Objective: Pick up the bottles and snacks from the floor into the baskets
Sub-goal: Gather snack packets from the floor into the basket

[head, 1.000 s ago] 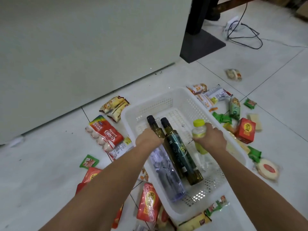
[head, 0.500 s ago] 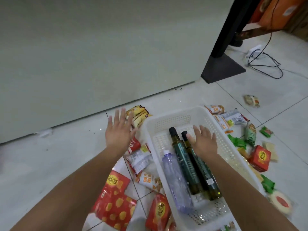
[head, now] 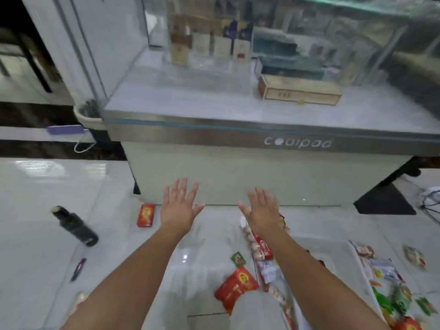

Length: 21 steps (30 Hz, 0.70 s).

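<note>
My left hand and my right hand are both raised with fingers spread and nothing in them, in front of a display counter. A dark bottle lies on the floor tiles far to the left. A small red snack box lies just left of my left hand. A red snack bag, a small green packet and a red-and-white pack lie under and beside my right forearm. More snack packets are scattered at the right. The white basket is blurred and mostly hidden behind my right arm.
A glass display counter with boxes inside stands right ahead. Its black foot and cables are at the right. A small dark pen-like thing lies on the floor at the left.
The view has swung up and left, so the counter now fills the top. Both hands have left the basket and risen, spread and holding nothing. The bottles in the basket are out of sight.
</note>
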Each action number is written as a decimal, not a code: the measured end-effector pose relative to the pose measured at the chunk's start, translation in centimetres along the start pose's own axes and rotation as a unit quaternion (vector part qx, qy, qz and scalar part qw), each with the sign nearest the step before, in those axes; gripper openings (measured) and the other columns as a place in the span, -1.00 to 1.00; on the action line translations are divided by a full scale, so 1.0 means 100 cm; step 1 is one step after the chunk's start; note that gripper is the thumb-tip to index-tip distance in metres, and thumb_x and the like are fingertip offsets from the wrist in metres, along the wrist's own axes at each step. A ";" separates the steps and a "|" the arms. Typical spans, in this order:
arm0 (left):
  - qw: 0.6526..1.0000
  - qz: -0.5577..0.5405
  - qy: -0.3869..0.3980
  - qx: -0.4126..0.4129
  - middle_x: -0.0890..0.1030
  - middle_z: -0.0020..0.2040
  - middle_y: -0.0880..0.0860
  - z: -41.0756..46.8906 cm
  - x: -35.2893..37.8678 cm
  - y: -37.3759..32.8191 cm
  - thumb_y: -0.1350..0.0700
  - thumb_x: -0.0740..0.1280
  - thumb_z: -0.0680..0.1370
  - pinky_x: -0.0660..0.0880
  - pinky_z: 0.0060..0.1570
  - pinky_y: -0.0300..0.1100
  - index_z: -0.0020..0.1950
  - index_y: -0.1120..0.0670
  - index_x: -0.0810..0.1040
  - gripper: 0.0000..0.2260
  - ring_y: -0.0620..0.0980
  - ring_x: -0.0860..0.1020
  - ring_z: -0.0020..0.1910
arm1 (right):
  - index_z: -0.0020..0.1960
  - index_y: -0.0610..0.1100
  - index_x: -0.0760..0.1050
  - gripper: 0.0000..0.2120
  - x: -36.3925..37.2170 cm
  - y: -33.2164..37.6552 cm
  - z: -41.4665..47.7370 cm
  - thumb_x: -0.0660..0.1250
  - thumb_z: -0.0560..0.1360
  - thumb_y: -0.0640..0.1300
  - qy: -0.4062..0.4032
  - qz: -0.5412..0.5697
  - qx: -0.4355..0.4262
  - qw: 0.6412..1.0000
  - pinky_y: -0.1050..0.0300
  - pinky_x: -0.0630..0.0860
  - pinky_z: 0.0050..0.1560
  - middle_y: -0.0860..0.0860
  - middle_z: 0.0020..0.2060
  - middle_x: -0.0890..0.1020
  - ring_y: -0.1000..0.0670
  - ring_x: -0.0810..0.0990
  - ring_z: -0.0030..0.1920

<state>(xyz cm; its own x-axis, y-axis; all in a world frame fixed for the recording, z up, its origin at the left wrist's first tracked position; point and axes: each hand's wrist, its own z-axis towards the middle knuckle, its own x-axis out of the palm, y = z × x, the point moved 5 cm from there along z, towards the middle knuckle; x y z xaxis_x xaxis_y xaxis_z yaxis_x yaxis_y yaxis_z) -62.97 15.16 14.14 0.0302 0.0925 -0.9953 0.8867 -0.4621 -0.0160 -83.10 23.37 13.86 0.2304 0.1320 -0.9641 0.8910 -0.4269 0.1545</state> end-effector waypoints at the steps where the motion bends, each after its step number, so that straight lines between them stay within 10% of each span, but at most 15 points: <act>1: 1.000 0.003 -0.003 -0.012 -0.18 0.58 0.09 -0.015 -0.025 0.023 -0.23 -0.11 0.62 -0.22 0.48 0.07 0.56 -0.06 -0.21 -0.42 0.10 -0.20 0.55 | 0.55 0.04 -0.05 -0.43 -0.018 0.031 -0.010 -0.11 0.60 0.22 0.009 -0.003 -0.017 1.000 -0.15 -0.23 0.50 -0.03 0.56 -0.06 -0.07 -0.13 0.55; 11: 0.986 0.029 0.022 -0.164 -0.23 0.57 0.09 -0.158 -0.253 0.262 -0.22 -0.11 0.62 -0.24 0.47 0.10 0.54 -0.07 -0.30 -0.42 0.13 -0.25 0.54 | 0.55 0.04 -0.04 -0.44 -0.178 0.306 -0.107 -0.10 0.60 0.20 0.060 -0.032 -0.158 0.985 -0.14 -0.16 0.51 -0.03 0.55 -0.01 -0.07 -0.07 0.55; 21: 0.980 0.051 0.038 -0.190 -0.22 0.57 0.08 -0.211 -0.392 0.380 -0.22 -0.17 0.62 -0.18 0.50 0.10 0.54 -0.08 -0.30 -0.44 0.14 -0.23 0.54 | 0.55 0.04 -0.04 -0.43 -0.266 0.369 -0.164 -0.12 0.60 0.21 0.069 -0.004 -0.093 0.993 -0.13 -0.17 0.52 -0.03 0.55 0.00 -0.08 -0.06 0.55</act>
<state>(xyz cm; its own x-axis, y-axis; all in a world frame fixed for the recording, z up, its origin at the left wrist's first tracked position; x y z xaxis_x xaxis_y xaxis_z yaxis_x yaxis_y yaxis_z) -20.69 12.57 54.61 0.1493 0.1354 -0.9795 0.9845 -0.1128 0.1345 -49.92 18.74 48.73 0.2640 0.2620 -0.9283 0.9466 -0.2550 0.1973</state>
